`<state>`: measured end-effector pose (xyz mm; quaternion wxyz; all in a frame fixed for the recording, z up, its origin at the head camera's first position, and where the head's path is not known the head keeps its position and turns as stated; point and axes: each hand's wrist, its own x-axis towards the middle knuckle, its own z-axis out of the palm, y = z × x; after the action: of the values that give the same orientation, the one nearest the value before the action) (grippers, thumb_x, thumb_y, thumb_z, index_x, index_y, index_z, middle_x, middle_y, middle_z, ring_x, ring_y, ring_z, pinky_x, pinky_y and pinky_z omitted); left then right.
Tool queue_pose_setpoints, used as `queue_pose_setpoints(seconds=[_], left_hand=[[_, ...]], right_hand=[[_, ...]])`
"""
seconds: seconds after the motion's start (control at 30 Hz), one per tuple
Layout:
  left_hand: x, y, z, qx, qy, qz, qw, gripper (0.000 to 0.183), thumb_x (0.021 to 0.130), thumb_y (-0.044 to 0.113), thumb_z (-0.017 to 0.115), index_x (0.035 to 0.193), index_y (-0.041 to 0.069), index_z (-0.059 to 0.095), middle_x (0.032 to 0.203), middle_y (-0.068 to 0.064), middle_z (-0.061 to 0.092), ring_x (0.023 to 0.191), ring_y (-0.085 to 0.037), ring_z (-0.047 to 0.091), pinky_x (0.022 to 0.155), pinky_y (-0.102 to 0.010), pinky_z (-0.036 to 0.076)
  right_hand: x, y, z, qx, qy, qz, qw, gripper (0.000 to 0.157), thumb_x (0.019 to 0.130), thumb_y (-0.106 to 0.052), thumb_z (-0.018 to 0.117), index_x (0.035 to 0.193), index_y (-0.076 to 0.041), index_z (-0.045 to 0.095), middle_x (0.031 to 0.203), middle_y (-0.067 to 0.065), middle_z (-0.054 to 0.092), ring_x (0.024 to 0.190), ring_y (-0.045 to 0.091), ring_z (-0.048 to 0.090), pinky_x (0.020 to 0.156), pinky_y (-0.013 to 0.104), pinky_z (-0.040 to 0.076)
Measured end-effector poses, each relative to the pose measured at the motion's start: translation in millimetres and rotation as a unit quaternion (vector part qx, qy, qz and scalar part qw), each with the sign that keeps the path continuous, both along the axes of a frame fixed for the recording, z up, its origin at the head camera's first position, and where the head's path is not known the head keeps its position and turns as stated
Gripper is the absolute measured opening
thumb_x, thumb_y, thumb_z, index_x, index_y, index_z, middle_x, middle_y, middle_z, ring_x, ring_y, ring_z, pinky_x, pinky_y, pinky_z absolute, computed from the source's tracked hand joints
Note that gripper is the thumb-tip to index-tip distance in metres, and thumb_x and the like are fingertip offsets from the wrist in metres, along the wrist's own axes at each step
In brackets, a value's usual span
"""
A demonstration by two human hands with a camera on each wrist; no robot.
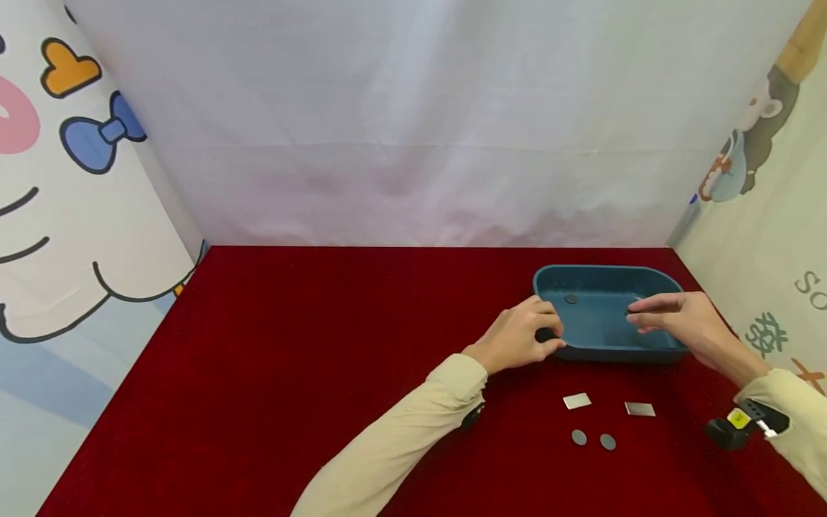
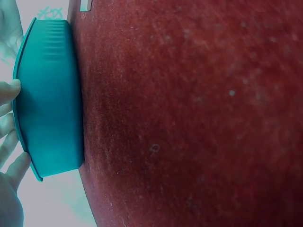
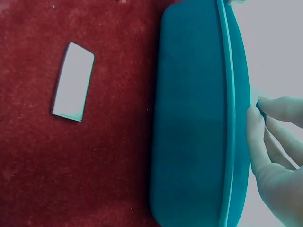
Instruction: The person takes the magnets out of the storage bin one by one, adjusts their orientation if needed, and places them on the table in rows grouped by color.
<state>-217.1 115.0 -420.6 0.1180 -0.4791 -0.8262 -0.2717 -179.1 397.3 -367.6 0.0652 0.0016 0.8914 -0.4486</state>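
A blue oval-ended tray (image 1: 607,355) sits at the right of the red tabletop. My left hand (image 1: 520,334) grips its left end, with fingers and thumb at the rim in the left wrist view. Above the tray's right part, my right hand (image 1: 688,323) pinches a small dark piece (image 3: 261,111) between thumb and fingertips. Its full shape is hidden by the fingers. Inside the tray, towards the back left, lies a small grey disc (image 1: 571,299).
In front of the tray lie two silvery rectangular plates, a left one (image 1: 577,401) and a right one (image 1: 639,409). Nearer still are two grey discs, one left (image 1: 578,437) and one right (image 1: 607,441). A pale curtain (image 1: 413,129) hangs along the table's back edge.
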Motion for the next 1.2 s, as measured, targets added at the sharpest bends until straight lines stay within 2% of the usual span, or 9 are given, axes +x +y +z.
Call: queue_pose_setpoints(seconds=[0.13,0.23,0.3,0.37,0.73,0.97,1.2], left_hand=[[-0.3,0.6,-1.6,0.009,0.001,-0.005,0.9999,0.008,0.088,0.026,0.069,0.090,0.018,0.069,0.099,0.006,0.059,0.087,-0.008,0.049,0.061,-0.010,0.038],[-0.5,1.0,-2.4,0.013,0.002,-0.009,0.9999,0.008,0.088,0.025,0.069,0.089,0.018,0.069,0.100,0.005,0.059,0.087,-0.008,0.049,0.061,-0.010,0.038],[-0.4,0.9,-2.6,0.012,0.002,-0.010,0.9999,0.008,0.088,0.026,0.068,0.090,0.017,0.069,0.100,0.005,0.060,0.087,-0.009,0.049,0.062,-0.010,0.038],[-0.4,0.7,-2.8,0.009,0.003,-0.007,0.9999,0.009,0.088,0.026,0.068,0.089,0.018,0.069,0.100,0.005,0.060,0.088,-0.008,0.049,0.062,-0.010,0.038],[-1.4,0.9,-1.3,0.007,-0.003,-0.006,1.0000,0.009,0.088,0.027,0.068,0.090,0.017,0.069,0.100,0.005,0.060,0.088,-0.008,0.049,0.062,-0.010,0.038],[-0.6,0.0,-0.2,0.014,-0.008,-0.006,0.9999,0.009,0.088,0.026,0.069,0.090,0.017,0.069,0.100,0.005,0.060,0.087,-0.009,0.050,0.062,-0.011,0.038],[0.0,0.7,0.3,0.015,-0.014,-0.009,0.9998,0.009,0.088,0.025,0.069,0.090,0.016,0.069,0.099,0.004,0.060,0.087,-0.009,0.049,0.062,-0.011,0.038]], right_hand=[[6.3,-1.8,2.8,0.001,0.003,0.004,1.000,0.045,0.089,-0.029,0.068,0.116,0.007,0.062,0.089,-0.012,0.069,0.079,0.015,0.069,0.091,0.064,0.034],[10.5,-2.3,3.6,0.008,0.009,0.008,1.000,0.042,0.090,-0.027,0.066,0.116,0.006,0.063,0.090,-0.011,0.070,0.080,0.017,0.069,0.087,0.042,0.046],[12.9,-2.5,3.8,0.009,0.012,0.010,1.000,0.040,0.090,-0.027,0.067,0.115,0.005,0.064,0.090,-0.011,0.070,0.080,0.017,0.069,0.079,0.027,0.048],[14.9,-2.5,3.3,0.005,0.014,0.010,1.000,0.039,0.090,-0.026,0.067,0.114,0.004,0.065,0.090,-0.011,0.070,0.079,0.016,0.069,0.072,0.019,0.047],[28.3,-4.3,3.7,-0.025,0.018,0.016,0.999,0.030,0.090,-0.022,0.066,0.110,0.001,0.068,0.090,-0.006,0.071,0.079,0.019,0.068,0.073,0.019,0.048],[32.8,-2.0,3.5,-0.068,0.024,0.035,0.997,0.019,0.091,-0.009,0.063,0.107,-0.001,0.070,0.089,-0.004,0.072,0.077,0.019,0.068,0.071,0.018,0.049],[39.2,-2.6,3.8,-0.071,0.031,0.041,0.996,0.020,0.091,-0.008,0.063,0.108,0.000,0.069,0.090,-0.004,0.072,0.077,0.017,0.068,0.072,0.019,0.049]])
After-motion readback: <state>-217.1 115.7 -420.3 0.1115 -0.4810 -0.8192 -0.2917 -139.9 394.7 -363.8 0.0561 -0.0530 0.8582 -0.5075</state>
